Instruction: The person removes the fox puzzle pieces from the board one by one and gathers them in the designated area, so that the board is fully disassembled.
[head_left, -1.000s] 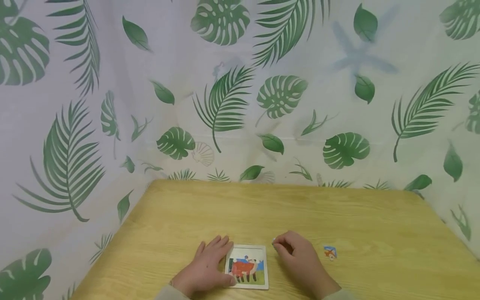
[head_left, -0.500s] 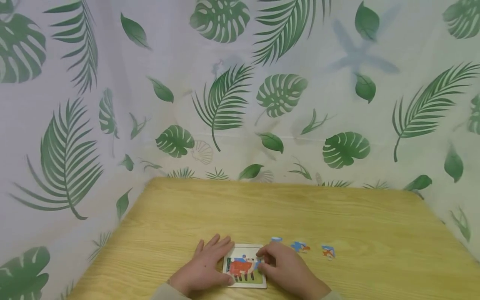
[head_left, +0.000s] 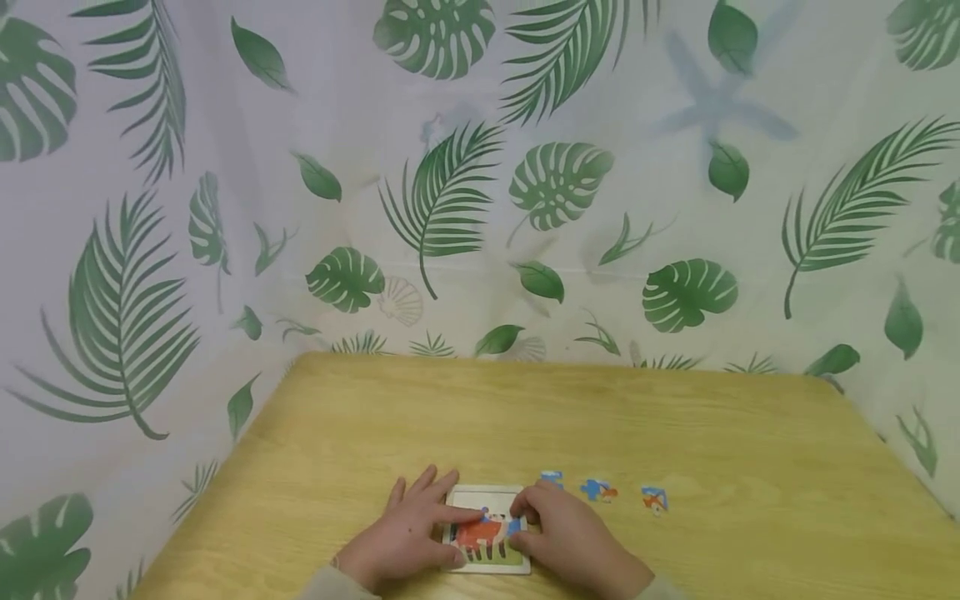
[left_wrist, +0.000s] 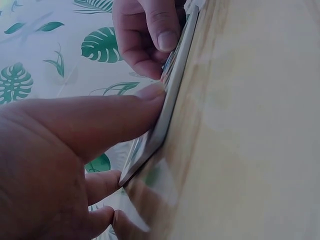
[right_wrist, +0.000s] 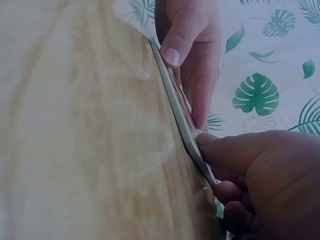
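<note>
A white-framed picture puzzle showing a red animal lies flat near the table's front edge. On its left side rests my left hand, fingers mostly straight, thumb on the lower frame and index finger reaching onto the picture. My right hand is at the puzzle's right side, thumb and index finger bent close together over the blue part; whether a piece is between them is hidden. In the left wrist view my left thumb presses the frame edge. The right wrist view shows my right thumb on the frame.
Behind and right of my right hand lie loose puzzle pieces: a blue and white one, a blue and orange one and another with orange. The wooden table meets a leaf-patterned curtain behind.
My right hand has moved left from beside the loose pieces onto the puzzle's right side. My left index finger has shifted right over the picture.
</note>
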